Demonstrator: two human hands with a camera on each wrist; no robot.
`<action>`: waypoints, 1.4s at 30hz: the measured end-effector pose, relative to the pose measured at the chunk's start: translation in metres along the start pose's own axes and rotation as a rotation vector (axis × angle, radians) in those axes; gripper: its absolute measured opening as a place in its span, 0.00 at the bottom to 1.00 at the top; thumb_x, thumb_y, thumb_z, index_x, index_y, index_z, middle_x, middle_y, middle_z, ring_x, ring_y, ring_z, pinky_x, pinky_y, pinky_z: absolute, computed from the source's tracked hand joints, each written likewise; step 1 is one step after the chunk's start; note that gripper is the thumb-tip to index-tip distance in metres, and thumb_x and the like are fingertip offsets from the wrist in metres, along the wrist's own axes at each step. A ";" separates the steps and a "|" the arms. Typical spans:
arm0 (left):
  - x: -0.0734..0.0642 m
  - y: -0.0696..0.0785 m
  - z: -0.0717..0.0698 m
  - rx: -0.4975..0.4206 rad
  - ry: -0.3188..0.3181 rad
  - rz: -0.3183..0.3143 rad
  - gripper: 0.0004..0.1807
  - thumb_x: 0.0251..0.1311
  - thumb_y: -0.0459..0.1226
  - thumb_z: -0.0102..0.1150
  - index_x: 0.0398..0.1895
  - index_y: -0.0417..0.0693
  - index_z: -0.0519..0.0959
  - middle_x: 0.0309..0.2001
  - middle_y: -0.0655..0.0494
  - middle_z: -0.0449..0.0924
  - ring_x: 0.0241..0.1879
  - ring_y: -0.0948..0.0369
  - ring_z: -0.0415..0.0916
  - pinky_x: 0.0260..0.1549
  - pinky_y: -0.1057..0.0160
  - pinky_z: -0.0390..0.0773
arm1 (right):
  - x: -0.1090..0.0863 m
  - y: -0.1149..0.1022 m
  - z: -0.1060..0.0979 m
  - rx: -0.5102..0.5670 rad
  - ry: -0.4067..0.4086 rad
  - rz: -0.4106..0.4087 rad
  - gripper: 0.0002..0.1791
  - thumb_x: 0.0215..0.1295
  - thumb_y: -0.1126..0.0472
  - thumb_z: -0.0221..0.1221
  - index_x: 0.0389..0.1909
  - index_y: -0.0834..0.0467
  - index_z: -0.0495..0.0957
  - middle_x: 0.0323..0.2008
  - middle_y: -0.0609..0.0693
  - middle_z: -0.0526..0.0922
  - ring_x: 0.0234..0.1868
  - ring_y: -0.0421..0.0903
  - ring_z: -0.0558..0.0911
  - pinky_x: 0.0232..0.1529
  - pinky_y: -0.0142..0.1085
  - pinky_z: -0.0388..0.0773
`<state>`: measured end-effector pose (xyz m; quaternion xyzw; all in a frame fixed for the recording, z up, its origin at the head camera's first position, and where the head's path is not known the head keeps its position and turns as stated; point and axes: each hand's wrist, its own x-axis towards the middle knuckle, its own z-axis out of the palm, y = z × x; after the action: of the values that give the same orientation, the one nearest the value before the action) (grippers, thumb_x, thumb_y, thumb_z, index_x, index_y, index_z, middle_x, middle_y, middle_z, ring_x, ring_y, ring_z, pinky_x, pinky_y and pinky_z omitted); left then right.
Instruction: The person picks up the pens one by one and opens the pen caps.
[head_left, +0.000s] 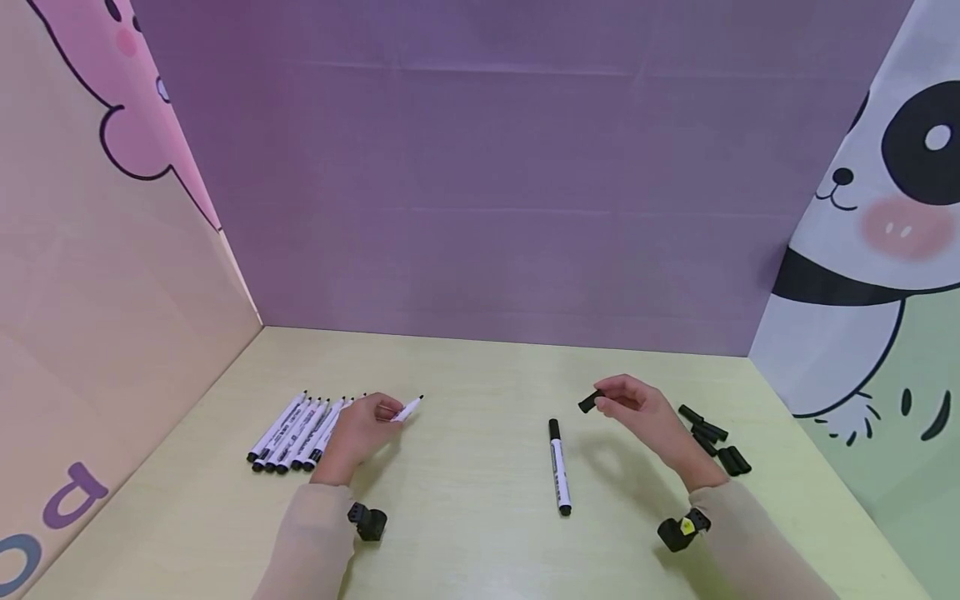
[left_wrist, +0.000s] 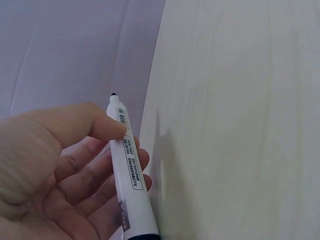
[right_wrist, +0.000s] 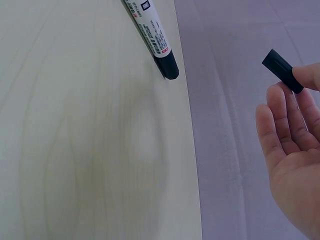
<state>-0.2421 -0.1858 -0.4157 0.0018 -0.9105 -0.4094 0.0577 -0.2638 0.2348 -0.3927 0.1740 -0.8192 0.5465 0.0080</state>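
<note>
My left hand (head_left: 366,433) pinches an uncapped white marker (left_wrist: 131,175) between thumb and fingers, its black tip bare and pointing away from me. Between thumb and fingertips of my right hand (head_left: 637,417) is a black marker cap (right_wrist: 282,71), held above the table. One capped marker (head_left: 559,467) lies on the table between the hands, its black cap at the far end. Beside and partly behind the left hand, several uncapped markers (head_left: 288,433) lie side by side in a row. Several loose black caps (head_left: 705,430) lie to the right of the right hand.
The pale wooden table (head_left: 465,533) ends at a purple back wall (head_left: 510,183). Printed panels stand at both sides, a pink one (head_left: 135,275) on the left and a panda one (head_left: 885,333) on the right. Each wrist carries a small black camera (head_left: 367,522).
</note>
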 end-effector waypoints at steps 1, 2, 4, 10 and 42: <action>0.000 -0.001 0.000 0.004 -0.003 -0.005 0.11 0.61 0.32 0.65 0.46 0.40 0.82 0.44 0.46 0.84 0.48 0.48 0.80 0.50 0.46 0.74 | 0.000 0.000 -0.001 -0.004 0.001 0.000 0.20 0.69 0.56 0.64 0.56 0.63 0.77 0.46 0.57 0.82 0.50 0.58 0.82 0.54 0.47 0.78; 0.000 -0.002 0.000 0.009 -0.005 -0.008 0.11 0.61 0.31 0.65 0.47 0.40 0.82 0.44 0.46 0.84 0.47 0.48 0.80 0.50 0.46 0.74 | -0.001 0.001 -0.002 -0.008 0.003 0.001 0.20 0.70 0.56 0.64 0.57 0.63 0.77 0.47 0.57 0.82 0.50 0.58 0.82 0.54 0.46 0.78; 0.000 -0.004 0.001 0.013 -0.007 -0.012 0.11 0.61 0.31 0.64 0.47 0.40 0.83 0.44 0.46 0.84 0.47 0.48 0.80 0.50 0.46 0.75 | -0.002 0.002 -0.004 -0.027 0.004 0.004 0.20 0.70 0.55 0.63 0.57 0.62 0.77 0.47 0.56 0.82 0.51 0.58 0.81 0.54 0.46 0.78; 0.002 -0.006 0.002 0.017 -0.003 -0.022 0.13 0.60 0.29 0.64 0.49 0.39 0.83 0.45 0.46 0.84 0.47 0.49 0.80 0.50 0.48 0.76 | -0.006 0.005 -0.015 -0.057 0.010 0.013 0.22 0.72 0.53 0.61 0.60 0.61 0.75 0.49 0.55 0.82 0.52 0.60 0.81 0.56 0.48 0.77; -0.003 -0.005 -0.004 -0.013 0.044 0.011 0.19 0.61 0.28 0.62 0.57 0.34 0.80 0.50 0.40 0.82 0.50 0.46 0.79 0.51 0.48 0.76 | -0.032 0.020 -0.068 -0.118 0.051 0.043 0.24 0.74 0.54 0.59 0.62 0.65 0.73 0.46 0.49 0.83 0.46 0.47 0.83 0.48 0.33 0.79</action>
<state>-0.2386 -0.1922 -0.4173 0.0052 -0.9064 -0.4146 0.0801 -0.2513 0.3117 -0.3898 0.1414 -0.8531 0.5014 0.0274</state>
